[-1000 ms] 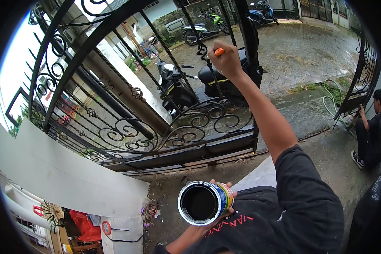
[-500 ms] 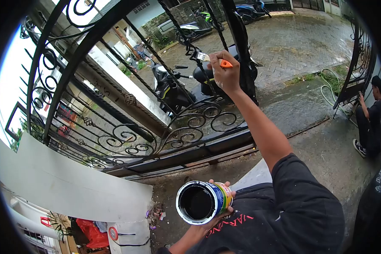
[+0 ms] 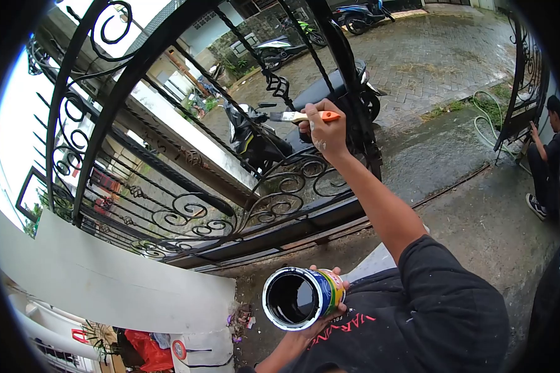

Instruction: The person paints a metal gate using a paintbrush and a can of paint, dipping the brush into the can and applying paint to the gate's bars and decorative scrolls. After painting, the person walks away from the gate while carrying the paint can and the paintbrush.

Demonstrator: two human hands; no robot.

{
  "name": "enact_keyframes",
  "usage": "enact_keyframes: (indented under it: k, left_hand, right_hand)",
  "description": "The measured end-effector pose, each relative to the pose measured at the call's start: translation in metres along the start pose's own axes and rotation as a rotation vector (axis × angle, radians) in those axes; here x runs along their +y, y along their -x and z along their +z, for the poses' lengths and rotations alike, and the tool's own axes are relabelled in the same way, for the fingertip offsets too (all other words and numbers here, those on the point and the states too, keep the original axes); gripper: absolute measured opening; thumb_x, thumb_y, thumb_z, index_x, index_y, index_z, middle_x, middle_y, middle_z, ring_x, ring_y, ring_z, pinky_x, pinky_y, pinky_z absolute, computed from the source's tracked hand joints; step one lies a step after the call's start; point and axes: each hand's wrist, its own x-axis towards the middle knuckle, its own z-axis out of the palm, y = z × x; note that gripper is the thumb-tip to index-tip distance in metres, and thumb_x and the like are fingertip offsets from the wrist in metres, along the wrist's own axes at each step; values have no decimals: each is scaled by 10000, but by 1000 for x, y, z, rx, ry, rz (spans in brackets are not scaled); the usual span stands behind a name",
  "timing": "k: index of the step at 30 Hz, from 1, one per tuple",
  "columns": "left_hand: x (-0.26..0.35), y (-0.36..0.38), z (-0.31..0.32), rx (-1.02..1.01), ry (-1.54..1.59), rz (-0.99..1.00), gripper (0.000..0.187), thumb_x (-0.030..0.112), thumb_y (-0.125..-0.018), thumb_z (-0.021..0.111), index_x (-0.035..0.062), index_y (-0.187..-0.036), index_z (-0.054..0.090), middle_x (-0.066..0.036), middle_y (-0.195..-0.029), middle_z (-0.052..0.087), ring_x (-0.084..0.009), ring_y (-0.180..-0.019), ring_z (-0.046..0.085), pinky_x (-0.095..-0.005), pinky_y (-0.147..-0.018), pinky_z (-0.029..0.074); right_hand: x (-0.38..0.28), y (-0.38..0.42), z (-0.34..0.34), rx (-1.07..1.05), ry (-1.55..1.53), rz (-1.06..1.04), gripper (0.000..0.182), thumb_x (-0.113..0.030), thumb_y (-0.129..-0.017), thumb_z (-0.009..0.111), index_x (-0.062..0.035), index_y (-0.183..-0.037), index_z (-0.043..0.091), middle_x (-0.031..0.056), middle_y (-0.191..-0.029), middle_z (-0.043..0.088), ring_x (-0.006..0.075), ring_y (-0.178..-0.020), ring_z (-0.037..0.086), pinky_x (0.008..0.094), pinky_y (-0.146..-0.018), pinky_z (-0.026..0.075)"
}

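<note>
My right hand [image 3: 327, 133] is closed round the handle of a paintbrush [image 3: 297, 116] with an orange handle end. The brush is held nearly level, its dark bristles pointing left, just below the twisted basket ornament on a bar of the black wrought-iron gate [image 3: 93, 140]. Low in front of my chest, my left hand [image 3: 337, 287] grips a paint can [image 3: 323, 291] from its side and underneath. The can is tilted, its open top showing glossy black paint [image 3: 292, 298] inside and black smears on the white rim.
Behind the gate stands a dark motorcycle [image 3: 258, 140], with more motorbikes farther back. At the right, another person [image 3: 544, 152] crouches beside a second gate panel [image 3: 521, 99]. A green hose [image 3: 488, 118] lies on the ground. A white wall [image 3: 118, 267] runs along the left.
The brush has come away from the basket ornament and dropped lower, turning more level. My view has shifted slightly. The left hand still holds the paint can in front of my chest.
</note>
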Motion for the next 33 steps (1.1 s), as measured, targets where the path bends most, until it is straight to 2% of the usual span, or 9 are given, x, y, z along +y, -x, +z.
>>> enact_keyframes:
  k: [2,4,10,14,19,22,29,32,33]
  left_hand:
    - [0,1,0,11,-7,11,433,430,-989,544,306,-1402,503,-129,-1513,369,-411,-1344,390,-601,-928,472]
    - [0,3,-1,47,-19,23,431,434,-989,543,307,-1400,506,-128,-1512,369,-409,-1347,388,-600,-922,473]
    - [-1,5,-6,11,15,-11,440,447,-989,543,294,-1399,497,-131,-1510,367,-397,-1342,386,-600,-932,476]
    - [-4,5,1,7,65,-23,441,443,-981,558,289,-1392,516,-130,-1507,375,-400,-1343,395,-599,-933,477]
    - [-2,5,-11,-22,5,-5,454,453,-979,549,310,-1407,499,-127,-1526,371,-413,-1349,405,-608,-931,465]
    - [0,7,-11,42,27,-8,454,463,-973,552,322,-1402,508,-132,-1524,379,-430,-1362,391,-609,-930,464]
    - [-1,5,-9,22,51,-14,446,466,-969,558,310,-1386,535,-131,-1535,366,-441,-1371,382,-619,-928,464]
    - [0,3,-14,6,52,-9,459,477,-964,563,306,-1389,533,-130,-1530,376,-442,-1375,378,-609,-936,463]
    - [0,3,-11,10,64,-6,460,479,-963,565,305,-1388,534,-133,-1525,381,-442,-1376,378,-607,-938,463]
  right_hand:
    - [-10,-7,1,190,-8,-153,209,-124,-983,631,2,-833,558,124,-816,687,118,-616,680,253,-564,588]
    - [-19,-18,7,238,24,-231,207,-126,-981,633,1,-837,555,128,-828,687,134,-616,684,264,-570,591]
    - [-21,-23,13,240,-242,98,195,-111,-981,615,-16,-838,523,126,-779,662,161,-591,684,275,-544,582]
    - [-11,-37,6,418,-301,4,177,-120,-955,646,-19,-894,513,162,-853,672,197,-627,690,321,-606,611]
    - [-9,-40,5,292,-387,116,161,-108,-961,601,0,-910,495,157,-851,674,200,-640,705,316,-634,628]
    - [-6,-42,-9,429,-415,170,162,-110,-949,622,-2,-925,503,162,-849,674,200,-647,702,309,-604,617]
    - [-19,-27,0,283,-338,64,189,-120,-958,636,0,-849,538,158,-829,677,184,-578,684,278,-565,599]
    - [-26,-22,-1,305,-21,-236,189,-117,-968,622,-2,-835,554,129,-806,675,175,-595,691,264,-577,596]
    - [-23,-23,-1,240,43,-400,202,-81,-950,632,-1,-783,551,105,-761,663,175,-601,671,263,-581,553]
